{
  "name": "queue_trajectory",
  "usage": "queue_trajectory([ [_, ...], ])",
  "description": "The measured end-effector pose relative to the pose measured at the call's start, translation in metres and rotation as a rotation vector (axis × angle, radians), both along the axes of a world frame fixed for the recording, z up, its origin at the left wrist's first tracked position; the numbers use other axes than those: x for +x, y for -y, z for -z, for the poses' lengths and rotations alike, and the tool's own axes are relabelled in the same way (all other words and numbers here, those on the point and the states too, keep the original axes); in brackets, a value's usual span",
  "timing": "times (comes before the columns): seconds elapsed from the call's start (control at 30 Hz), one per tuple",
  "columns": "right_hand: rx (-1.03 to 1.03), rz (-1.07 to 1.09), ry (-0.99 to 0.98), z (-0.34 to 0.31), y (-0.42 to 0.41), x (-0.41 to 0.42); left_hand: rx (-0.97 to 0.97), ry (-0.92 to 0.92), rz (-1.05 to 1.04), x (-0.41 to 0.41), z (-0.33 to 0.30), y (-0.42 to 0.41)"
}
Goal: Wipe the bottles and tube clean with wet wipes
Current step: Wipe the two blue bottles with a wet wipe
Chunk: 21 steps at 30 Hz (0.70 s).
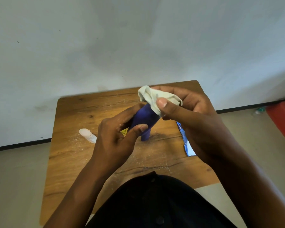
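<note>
My left hand (117, 137) grips a dark blue bottle (146, 122), tilted, with its narrow cap end pointing down toward the wooden table (69, 153). My right hand (186, 111) pinches a crumpled pale wet wipe (153, 97) and presses it over the bottle's upper end. A whitish tube or bottle (87, 134) lies on the table to the left, partly hidden behind my left hand. A scrap of yellow (124, 132) shows under my left fingers; what it is cannot be made out.
A blue and white wipes packet (186, 142) lies on the table's right side, mostly hidden under my right forearm. Fine white specks dust the tabletop. A grey wall stands behind the table, and a red object (283, 119) sits on the floor at far right.
</note>
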State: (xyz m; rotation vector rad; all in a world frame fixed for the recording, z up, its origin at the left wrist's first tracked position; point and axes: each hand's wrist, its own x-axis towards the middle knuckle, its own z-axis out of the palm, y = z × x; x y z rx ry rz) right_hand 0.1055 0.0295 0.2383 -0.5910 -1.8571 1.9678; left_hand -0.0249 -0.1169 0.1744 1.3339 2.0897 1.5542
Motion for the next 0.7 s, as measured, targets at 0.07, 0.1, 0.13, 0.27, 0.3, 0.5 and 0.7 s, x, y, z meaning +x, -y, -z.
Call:
queue_trajectory([
  [0.07, -0.021, 0.013, -0.012, 0.001, 0.001, 0.0, 0.003, -0.011, 0.012, 0.001, 0.001, 0.0],
  [0.1, -0.028, 0.027, -0.02, -0.001, 0.002, -0.001, 0.002, -0.018, 0.019, 0.001, 0.001, 0.0],
  [0.13, -0.019, 0.049, -0.028, -0.001, 0.002, -0.002, -0.002, -0.033, 0.025, 0.001, 0.002, 0.0],
  [0.27, 0.061, 0.149, -0.014, -0.004, 0.0, -0.009, -0.035, -0.103, 0.046, -0.001, 0.002, 0.0],
  [0.3, 0.066, 0.16, -0.002, -0.004, -0.001, -0.011, -0.04, -0.104, 0.054, 0.0, 0.003, -0.001],
  [0.5, -0.073, 0.078, 0.039, 0.004, 0.0, -0.008, -0.016, 0.007, 0.042, 0.002, 0.004, -0.002],
  [0.7, -0.117, -0.006, -0.011, 0.006, -0.008, -0.006, 0.022, 0.042, 0.022, 0.005, -0.002, -0.004],
])
